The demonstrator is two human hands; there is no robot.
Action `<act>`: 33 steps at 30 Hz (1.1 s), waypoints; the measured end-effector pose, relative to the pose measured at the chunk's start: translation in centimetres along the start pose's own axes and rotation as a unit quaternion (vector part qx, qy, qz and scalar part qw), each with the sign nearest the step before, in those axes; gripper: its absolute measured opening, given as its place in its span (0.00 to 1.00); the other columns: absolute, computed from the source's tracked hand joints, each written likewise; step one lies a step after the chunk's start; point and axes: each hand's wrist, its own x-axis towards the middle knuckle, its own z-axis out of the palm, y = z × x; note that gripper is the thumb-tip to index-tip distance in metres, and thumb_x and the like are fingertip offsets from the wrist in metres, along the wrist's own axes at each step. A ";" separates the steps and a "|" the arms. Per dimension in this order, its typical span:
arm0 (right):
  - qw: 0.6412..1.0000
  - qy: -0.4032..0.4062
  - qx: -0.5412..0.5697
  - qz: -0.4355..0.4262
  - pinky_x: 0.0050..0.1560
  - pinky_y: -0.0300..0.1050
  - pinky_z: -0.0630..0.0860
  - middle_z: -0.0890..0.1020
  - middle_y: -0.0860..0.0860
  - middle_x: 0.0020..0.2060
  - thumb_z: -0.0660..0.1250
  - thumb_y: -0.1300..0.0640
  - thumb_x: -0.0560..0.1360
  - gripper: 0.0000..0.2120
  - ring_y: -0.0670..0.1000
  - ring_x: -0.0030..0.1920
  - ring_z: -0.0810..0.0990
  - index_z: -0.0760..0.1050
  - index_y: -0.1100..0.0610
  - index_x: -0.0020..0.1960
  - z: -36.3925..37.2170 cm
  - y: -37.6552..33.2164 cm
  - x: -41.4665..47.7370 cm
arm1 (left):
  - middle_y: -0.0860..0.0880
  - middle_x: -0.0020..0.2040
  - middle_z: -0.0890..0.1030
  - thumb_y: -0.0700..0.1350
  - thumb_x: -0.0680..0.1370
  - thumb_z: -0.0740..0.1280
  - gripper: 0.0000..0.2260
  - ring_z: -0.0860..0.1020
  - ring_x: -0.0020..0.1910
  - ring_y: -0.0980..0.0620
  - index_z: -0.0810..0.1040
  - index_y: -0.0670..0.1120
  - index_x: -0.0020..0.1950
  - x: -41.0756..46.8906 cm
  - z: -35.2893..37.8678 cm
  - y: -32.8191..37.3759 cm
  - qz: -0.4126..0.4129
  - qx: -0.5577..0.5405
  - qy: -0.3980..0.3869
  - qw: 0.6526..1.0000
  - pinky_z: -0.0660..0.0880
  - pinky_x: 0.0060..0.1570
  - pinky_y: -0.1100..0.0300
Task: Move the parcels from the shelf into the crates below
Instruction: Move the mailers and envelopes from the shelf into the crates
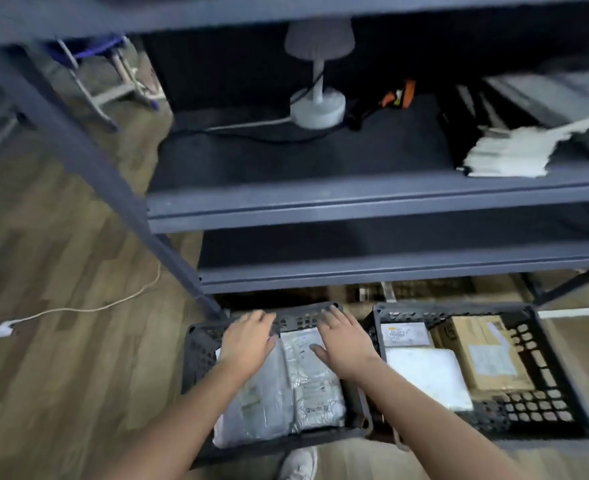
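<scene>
Head view, left crate (pixel 199 355): your left hand (pixel 248 341) and right hand (pixel 345 341) sit over its far end, fingers straight and spread, gripping nothing, above grey wrapped parcels (pixel 306 382) lying flat inside. Right of that crate, the second crate (pixel 545 344) holds a cardboard box (pixel 487 355) and white packets (pixel 428 375). Above and right of it, a pale stack (pixel 514 152) lies on the shelf (pixel 320 199): task judged partly done, with that stack left for you to shift.

Wood-plank floor (pixel 43 375), grey metal shelving (pixel 355 209) (white lamp (pixel 317 110), blurred)
</scene>
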 end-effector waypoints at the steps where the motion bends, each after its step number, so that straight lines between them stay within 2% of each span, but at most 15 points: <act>1: 1.000 0.014 -0.001 -0.003 0.76 0.50 0.46 0.55 0.56 0.76 0.53 0.46 0.81 0.27 0.55 0.77 0.49 0.57 0.59 0.75 -2.6 -0.6 -1.7 | 0.50 0.67 0.71 0.52 0.80 0.58 0.20 0.69 0.67 0.49 0.65 0.49 0.72 -1.0 -2.7 0.5 0.003 -0.004 0.007 1.000 0.69 0.62 0.56; 4: 0.998 0.057 -0.020 -0.005 0.75 0.49 0.48 0.58 0.55 0.75 0.52 0.47 0.81 0.26 0.55 0.76 0.52 0.57 0.59 0.75 -10.7 -1.9 -6.7 | 0.49 0.67 0.71 0.53 0.81 0.58 0.21 0.69 0.67 0.49 0.64 0.48 0.72 -4.3 -10.6 2.1 0.003 -0.013 0.028 1.000 0.69 0.63 0.55; 7: 0.996 0.065 -0.064 -0.008 0.75 0.50 0.43 0.54 0.55 0.77 0.51 0.48 0.81 0.28 0.55 0.77 0.49 0.52 0.58 0.77 -17.9 -2.6 -11.9 | 0.48 0.72 0.67 0.52 0.81 0.57 0.24 0.66 0.70 0.48 0.60 0.47 0.75 -7.6 -17.5 3.5 0.020 -0.032 0.042 0.998 0.65 0.67 0.55; 10: 0.992 0.089 -0.093 0.001 0.75 0.48 0.44 0.53 0.54 0.77 0.47 0.45 0.81 0.29 0.53 0.77 0.48 0.50 0.57 0.78 -24.1 -2.8 -15.9 | 0.47 0.75 0.62 0.52 0.81 0.58 0.26 0.62 0.73 0.48 0.56 0.45 0.77 -10.0 -23.7 4.5 0.048 -0.042 0.068 0.996 0.60 0.71 0.56; 15: 0.979 0.178 -0.095 0.023 0.76 0.46 0.49 0.55 0.53 0.77 0.50 0.46 0.82 0.28 0.53 0.77 0.50 0.50 0.56 0.77 -33.4 -2.8 -19.5 | 0.48 0.75 0.62 0.51 0.81 0.58 0.26 0.62 0.73 0.49 0.57 0.45 0.77 -11.2 -32.6 5.3 0.072 -0.041 0.168 0.982 0.61 0.71 0.57; 20: 0.965 0.251 -0.070 0.036 0.74 0.44 0.52 0.60 0.53 0.75 0.52 0.46 0.81 0.27 0.53 0.76 0.56 0.54 0.57 0.76 -39.3 -3.3 -19.5 | 0.49 0.74 0.64 0.52 0.81 0.57 0.25 0.64 0.72 0.50 0.58 0.46 0.76 -10.2 -39.6 4.7 0.079 -0.044 0.243 0.966 0.62 0.68 0.59; 23: 0.965 0.259 -0.035 0.026 0.74 0.45 0.54 0.59 0.53 0.76 0.53 0.48 0.82 0.27 0.53 0.76 0.56 0.53 0.57 0.77 -41.5 -4.1 -18.4 | 0.50 0.73 0.65 0.52 0.81 0.59 0.25 0.66 0.70 0.50 0.59 0.47 0.76 -9.0 -43.3 3.4 0.076 -0.058 0.271 0.958 0.66 0.64 0.57; 25: 0.965 0.262 -0.011 0.016 0.73 0.46 0.56 0.57 0.53 0.76 0.54 0.48 0.81 0.28 0.53 0.76 0.56 0.52 0.56 0.77 -42.7 -4.7 -16.9 | 0.50 0.73 0.64 0.54 0.79 0.62 0.27 0.65 0.71 0.50 0.59 0.49 0.76 -7.7 -45.3 2.1 0.065 -0.065 0.281 0.955 0.66 0.65 0.55; 31: 0.961 0.272 -0.042 -0.026 0.70 0.46 0.61 0.58 0.52 0.75 0.56 0.48 0.81 0.29 0.53 0.74 0.57 0.51 0.54 0.77 -45.1 -6.2 -11.1 | 0.47 0.77 0.56 0.62 0.74 0.65 0.38 0.58 0.75 0.46 0.52 0.49 0.77 -2.3 -46.6 -1.7 0.031 -0.049 0.246 0.968 0.62 0.71 0.51; 33: 0.961 0.270 -0.047 -0.033 0.71 0.46 0.59 0.56 0.53 0.76 0.56 0.47 0.81 0.29 0.53 0.75 0.56 0.50 0.54 0.77 -45.7 -6.6 -8.9 | 0.46 0.77 0.54 0.65 0.73 0.64 0.40 0.56 0.75 0.45 0.52 0.50 0.77 -0.6 -46.5 -2.7 0.036 -0.032 0.228 0.972 0.58 0.72 0.50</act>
